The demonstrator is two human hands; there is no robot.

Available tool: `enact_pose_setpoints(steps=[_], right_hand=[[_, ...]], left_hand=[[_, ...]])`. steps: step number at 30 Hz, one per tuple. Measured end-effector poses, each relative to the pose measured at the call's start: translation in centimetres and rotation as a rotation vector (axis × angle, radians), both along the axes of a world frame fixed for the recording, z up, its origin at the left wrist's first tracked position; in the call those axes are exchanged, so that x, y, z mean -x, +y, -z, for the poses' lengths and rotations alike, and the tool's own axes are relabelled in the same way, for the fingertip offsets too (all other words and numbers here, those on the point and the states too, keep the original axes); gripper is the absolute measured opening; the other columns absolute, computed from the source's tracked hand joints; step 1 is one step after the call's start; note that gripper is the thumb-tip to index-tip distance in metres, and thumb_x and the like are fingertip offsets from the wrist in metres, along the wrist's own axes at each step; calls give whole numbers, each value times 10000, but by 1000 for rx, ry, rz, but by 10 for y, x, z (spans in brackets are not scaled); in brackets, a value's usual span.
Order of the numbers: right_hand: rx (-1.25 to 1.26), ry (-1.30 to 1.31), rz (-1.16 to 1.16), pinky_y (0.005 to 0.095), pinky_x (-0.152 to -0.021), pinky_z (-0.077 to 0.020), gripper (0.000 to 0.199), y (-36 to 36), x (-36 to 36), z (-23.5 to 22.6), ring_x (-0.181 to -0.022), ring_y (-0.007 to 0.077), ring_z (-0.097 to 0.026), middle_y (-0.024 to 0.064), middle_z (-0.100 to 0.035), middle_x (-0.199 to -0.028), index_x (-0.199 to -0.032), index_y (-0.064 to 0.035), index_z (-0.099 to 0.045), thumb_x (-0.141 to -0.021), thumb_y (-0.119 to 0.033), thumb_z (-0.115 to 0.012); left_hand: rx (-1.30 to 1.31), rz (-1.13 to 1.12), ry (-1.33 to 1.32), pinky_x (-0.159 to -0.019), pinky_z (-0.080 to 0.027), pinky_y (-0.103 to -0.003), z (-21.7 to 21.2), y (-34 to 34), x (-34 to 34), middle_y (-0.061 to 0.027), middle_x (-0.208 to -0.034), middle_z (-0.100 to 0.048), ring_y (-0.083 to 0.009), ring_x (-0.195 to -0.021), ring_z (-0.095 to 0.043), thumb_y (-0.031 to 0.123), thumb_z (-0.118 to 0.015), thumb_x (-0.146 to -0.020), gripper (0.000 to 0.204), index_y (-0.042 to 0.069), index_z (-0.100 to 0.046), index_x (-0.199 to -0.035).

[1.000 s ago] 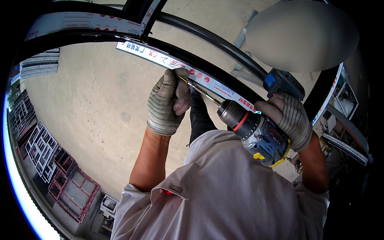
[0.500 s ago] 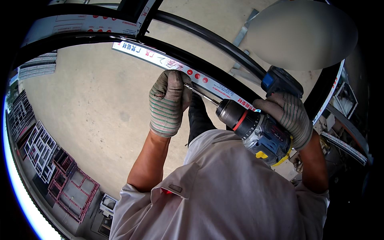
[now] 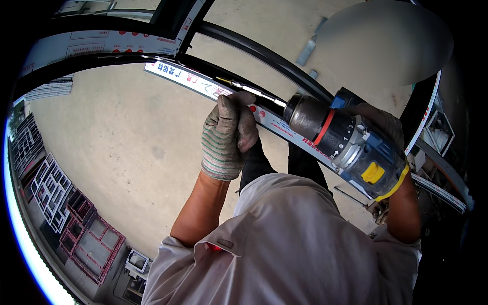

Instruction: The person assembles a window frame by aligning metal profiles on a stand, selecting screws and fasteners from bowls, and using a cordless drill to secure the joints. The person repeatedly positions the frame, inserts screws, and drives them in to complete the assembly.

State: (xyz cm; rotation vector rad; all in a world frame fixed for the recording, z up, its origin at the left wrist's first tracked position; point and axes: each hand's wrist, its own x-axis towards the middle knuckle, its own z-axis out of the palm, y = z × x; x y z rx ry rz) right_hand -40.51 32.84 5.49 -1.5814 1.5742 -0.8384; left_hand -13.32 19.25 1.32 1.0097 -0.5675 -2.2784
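Left hand (image 3: 227,133) clamps the wrapped frame bar (image 3: 203,84); right hand (image 3: 378,124), at 3 o'clock, grips the cordless drill (image 3: 345,145).

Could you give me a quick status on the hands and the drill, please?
Left hand gloved, gripping the frame bar. Right hand gloved, holding the drill, bit lying along the bar. Nothing blocking the bit.

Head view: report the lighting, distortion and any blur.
Head view: even daylight, no hard shadows on the concrete floor; fisheye bends the frame bar and blackens the corners; a grey blurred patch sits upper right; drill and left hand are sharp.
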Motion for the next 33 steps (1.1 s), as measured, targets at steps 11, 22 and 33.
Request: enact_pose_setpoints(steps=[11, 22, 33], right_hand=[[-516, 204, -144, 298, -677, -618, 483, -65, 71, 39, -768, 153, -707, 34, -710, -879, -1157, -48, -618, -888, -440, -704], [-770, -171, -496, 319, -441, -581, 392, -163, 130, 143, -446, 190, -660, 66, -632, -534, -994, -22, -573, -962, -411, -605], [-828, -901, -272, 295, -493, -530, 331, -233, 68, 77, -481, 169, -613, 117, -662, -661, -996, 58, -665, -763, -139, -794]], left_hand=[[256, 53, -740, -450, -243, -212, 41, -21, -30, 79, -635, -450, -17, -493, -302, 471, -612, -988, 373, 125, -607, -849], [234, 239, -834, -640, -523, -248, 48, -43, 1, -45, -731, -704, -101, -689, -676, 283, -793, -882, 280, 12, -726, -901], [476, 308, -918, -615, -530, -239, 65, -35, -10, -39, -738, -704, -118, -680, -696, 153, -717, -923, 153, 1, -713, -915]])
